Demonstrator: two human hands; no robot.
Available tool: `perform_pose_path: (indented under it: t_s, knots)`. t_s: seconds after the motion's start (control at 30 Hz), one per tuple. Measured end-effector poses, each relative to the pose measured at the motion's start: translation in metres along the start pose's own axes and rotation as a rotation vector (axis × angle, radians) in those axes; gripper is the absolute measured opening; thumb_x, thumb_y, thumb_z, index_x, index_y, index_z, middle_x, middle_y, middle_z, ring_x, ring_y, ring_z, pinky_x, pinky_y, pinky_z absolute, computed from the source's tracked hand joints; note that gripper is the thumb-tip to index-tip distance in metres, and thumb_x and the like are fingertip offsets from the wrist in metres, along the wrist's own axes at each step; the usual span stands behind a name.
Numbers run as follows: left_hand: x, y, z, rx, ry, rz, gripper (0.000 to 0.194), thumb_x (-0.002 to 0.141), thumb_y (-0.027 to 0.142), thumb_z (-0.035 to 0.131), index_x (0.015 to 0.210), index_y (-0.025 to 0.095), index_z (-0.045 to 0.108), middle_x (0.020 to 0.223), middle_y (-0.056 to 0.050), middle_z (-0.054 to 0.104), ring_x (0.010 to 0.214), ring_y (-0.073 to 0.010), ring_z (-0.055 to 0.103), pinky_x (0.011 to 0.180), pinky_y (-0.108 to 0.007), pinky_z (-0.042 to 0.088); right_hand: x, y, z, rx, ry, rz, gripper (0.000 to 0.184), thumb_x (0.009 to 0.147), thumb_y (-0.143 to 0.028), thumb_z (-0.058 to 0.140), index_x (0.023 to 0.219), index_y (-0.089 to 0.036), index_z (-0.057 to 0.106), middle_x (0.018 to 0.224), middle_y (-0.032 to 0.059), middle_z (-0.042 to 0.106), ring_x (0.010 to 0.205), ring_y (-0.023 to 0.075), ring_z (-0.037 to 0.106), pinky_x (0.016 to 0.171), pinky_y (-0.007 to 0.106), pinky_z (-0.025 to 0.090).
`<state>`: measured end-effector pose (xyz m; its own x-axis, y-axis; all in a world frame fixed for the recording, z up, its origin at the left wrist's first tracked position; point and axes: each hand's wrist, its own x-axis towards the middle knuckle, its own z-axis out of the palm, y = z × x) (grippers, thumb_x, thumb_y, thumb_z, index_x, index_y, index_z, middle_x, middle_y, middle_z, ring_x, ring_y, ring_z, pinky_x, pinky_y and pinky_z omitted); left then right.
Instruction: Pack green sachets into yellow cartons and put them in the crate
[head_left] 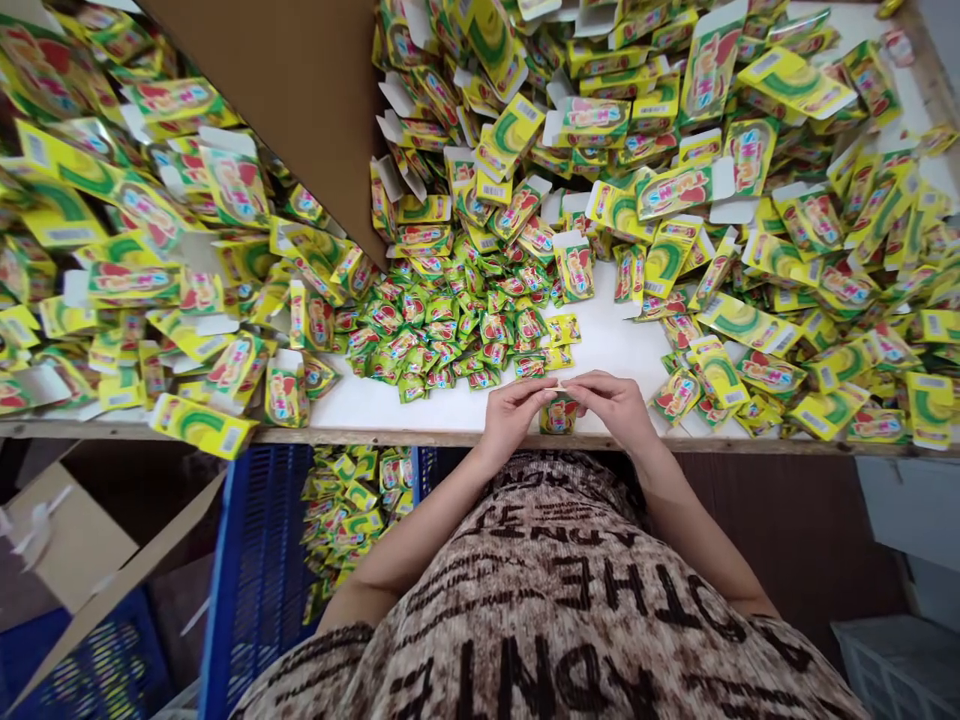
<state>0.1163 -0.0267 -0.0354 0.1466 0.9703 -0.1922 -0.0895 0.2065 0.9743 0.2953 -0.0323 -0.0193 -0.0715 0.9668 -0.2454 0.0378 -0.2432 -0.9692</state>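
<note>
Head cam: white table (604, 325) w/ box piles (675, 190) nr its back edge; L hand (513, 410) & R hand (619, 405) both pinch the top of one small box (558, 418) nr mid front edge. Looks like they're shutting its top; next move prob. needs a soft, even push.

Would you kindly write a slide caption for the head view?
The left hand and right hand pinch a small carton near a pile of green packets.

Box (559, 417) smooth card; packets (444, 334) glossy plastic; table edge (390, 438) rough wood; crate (259, 520) plastic, perhaps matt.
</note>
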Motion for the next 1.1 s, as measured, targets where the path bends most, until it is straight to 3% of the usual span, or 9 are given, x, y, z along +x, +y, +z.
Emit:
perform_pose_path:
  t_s: [0.2, 0.4, 0.53, 0.7, 0.77, 0.83, 0.93, 1.0, 1.1]
  knots:
    - [0.006, -0.006, 0.003, 0.045, -0.034, 0.063, 0.026, 0.08, 0.036, 0.073, 0.097, 0.017, 0.076, 0.092, -0.008, 0.076, 0.081, -0.0173, 0.068, 0.076, -0.03, 0.055, 0.004, 0.005, 0.002, 0.011, 0.046, -0.01, 0.024, 0.071, -0.04, 0.08, 0.087, -0.022, 0.079, 0.082, 0.0037, 0.069, 0.062, 0.0128, 0.061, 0.054, 0.027, 0.058]
    - [0.013, -0.011, -0.006, 0.248, -0.122, 0.519, 0.011, 0.082, 0.025, 0.073, 0.088, 0.017, 0.074, 0.091, -0.009, 0.075, 0.086, -0.0171, 0.07, 0.081, -0.031, 0.056, 0.003, 0.02, -0.002, -0.001, 0.025, -0.139, 0.018, 0.072, -0.037, 0.081, 0.086, -0.025, 0.079, 0.086, 0.0042, 0.068, 0.069, 0.0152, 0.065, 0.055, 0.028, 0.058]
    - [0.01, -0.014, -0.012, 0.312, -0.194, 0.59, 0.016, 0.081, 0.025, 0.074, 0.095, 0.018, 0.072, 0.1, -0.011, 0.073, 0.093, -0.0187, 0.07, 0.085, -0.034, 0.056, -0.005, 0.024, -0.008, -0.137, 0.007, -0.317, 0.014, 0.079, -0.031, 0.075, 0.093, -0.029, 0.078, 0.093, 0.0045, 0.066, 0.083, 0.0166, 0.065, 0.069, 0.031, 0.058]
    - [0.005, -0.019, -0.011, 0.392, -0.286, 0.526, 0.02, 0.089, 0.024, 0.063, 0.107, 0.019, 0.068, 0.097, -0.009, 0.07, 0.091, -0.0174, 0.065, 0.082, -0.032, 0.053, 0.011, 0.016, -0.025, -0.232, -0.149, -0.299, 0.01, 0.085, -0.031, 0.069, 0.085, -0.025, 0.077, 0.093, 0.005, 0.067, 0.084, 0.0175, 0.064, 0.071, 0.032, 0.054]
    - [0.006, -0.021, -0.008, 0.416, -0.338, 0.483, 0.026, 0.092, 0.024, 0.059, 0.117, 0.02, 0.066, 0.095, -0.008, 0.068, 0.089, -0.0175, 0.063, 0.08, -0.031, 0.052, 0.035, 0.013, -0.029, -0.317, -0.101, -0.291, 0.013, 0.087, -0.03, 0.064, 0.084, -0.024, 0.075, 0.091, 0.0053, 0.067, 0.082, 0.0188, 0.063, 0.069, 0.033, 0.053]
    - [0.008, -0.021, -0.004, 0.414, -0.366, 0.445, 0.03, 0.092, 0.024, 0.058, 0.121, 0.021, 0.065, 0.099, -0.009, 0.069, 0.092, -0.0186, 0.063, 0.083, -0.032, 0.052, 0.065, 0.012, -0.029, -0.516, 0.0, -0.356, 0.017, 0.085, -0.023, 0.061, 0.097, -0.023, 0.074, 0.104, 0.008, 0.067, 0.097, 0.0232, 0.06, 0.076, 0.037, 0.053]
    - [0.005, -0.013, -0.006, 0.335, -0.375, 0.352, 0.034, 0.089, 0.027, 0.062, 0.123, 0.023, 0.064, 0.112, -0.01, 0.069, 0.101, -0.0208, 0.064, 0.091, -0.035, 0.05, 0.102, 0.017, -0.024, -0.923, -0.044, -0.415, 0.044, 0.079, -0.01, 0.056, 0.12, -0.021, 0.067, 0.131, 0.0121, 0.057, 0.122, 0.0314, 0.045, 0.094, 0.048, 0.045]
    - [-0.003, -0.001, -0.024, 0.225, -0.291, 0.226, 0.038, 0.086, 0.03, 0.066, 0.123, 0.023, 0.062, 0.117, -0.01, 0.067, 0.102, -0.0208, 0.064, 0.089, -0.033, 0.052, 0.115, 0.022, -0.022, -1.093, -0.073, -0.426, 0.047, 0.08, -0.01, 0.054, 0.126, -0.02, 0.063, 0.133, 0.0132, 0.056, 0.123, 0.0333, 0.041, 0.097, 0.05, 0.041]
    - [-0.03, 0.02, -0.086, 0.112, -0.221, -0.067, 0.042, 0.081, 0.034, 0.072, 0.12, 0.023, 0.061, 0.111, -0.007, 0.068, 0.094, -0.0192, 0.066, 0.081, -0.029, 0.054, 0.12, 0.025, -0.029, -1.112, -0.063, -0.464, 0.035, 0.088, -0.016, 0.05, 0.119, -0.019, 0.066, 0.12, 0.0136, 0.062, 0.114, 0.0308, 0.046, 0.096, 0.046, 0.041]
